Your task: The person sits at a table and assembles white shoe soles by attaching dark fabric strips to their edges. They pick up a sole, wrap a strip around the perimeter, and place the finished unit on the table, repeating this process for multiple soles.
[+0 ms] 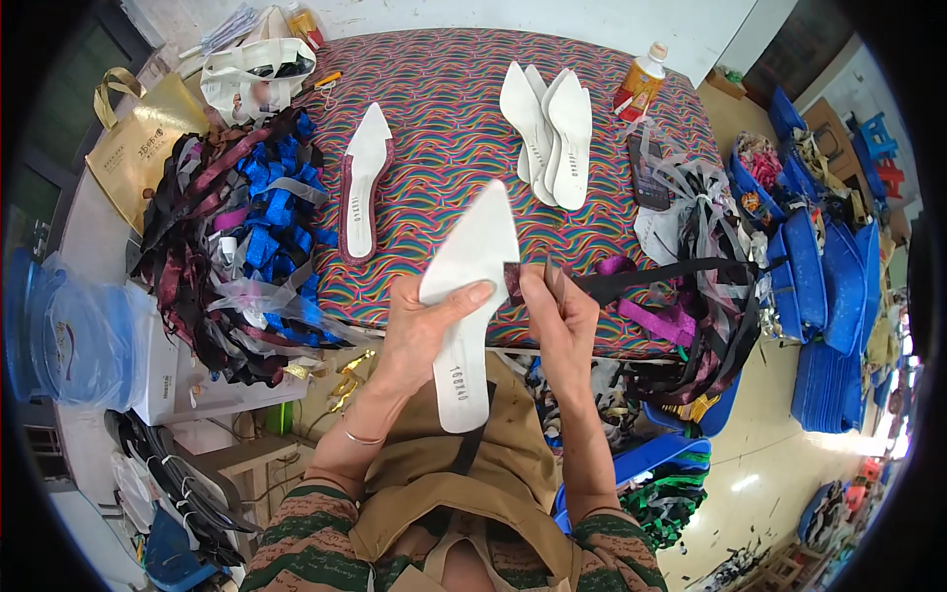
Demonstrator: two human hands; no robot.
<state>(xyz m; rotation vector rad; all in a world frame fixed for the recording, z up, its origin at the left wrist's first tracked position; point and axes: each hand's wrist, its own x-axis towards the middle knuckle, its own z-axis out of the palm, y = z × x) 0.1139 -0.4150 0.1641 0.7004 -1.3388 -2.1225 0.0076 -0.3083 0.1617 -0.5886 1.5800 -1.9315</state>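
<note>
My left hand [409, 335] grips a white pointed shoe insole [478, 237] by its middle, thumb flat on the face. The insole's tip points away from me and its rounded heel hangs toward my lap. At its right edge, my right hand [567, 316] pinches a dark maroon strip [512, 283], whose end lies against the insole. A thin dark pointed piece shows between the right fingers; its kind is unclear. From behind that hand a black strip [671, 274] runs right. Beyond, another insole with maroon edging [365, 178] lies on the patterned tablecloth [434, 109].
Several white insoles [567, 128] lie stacked at the back, near a drink bottle [641, 82] and a phone [649, 173]. Heaps of black, maroon and blue strips [266, 217] flank the table. A gold bag [148, 148] stands left; blue bins [824, 276] stand right.
</note>
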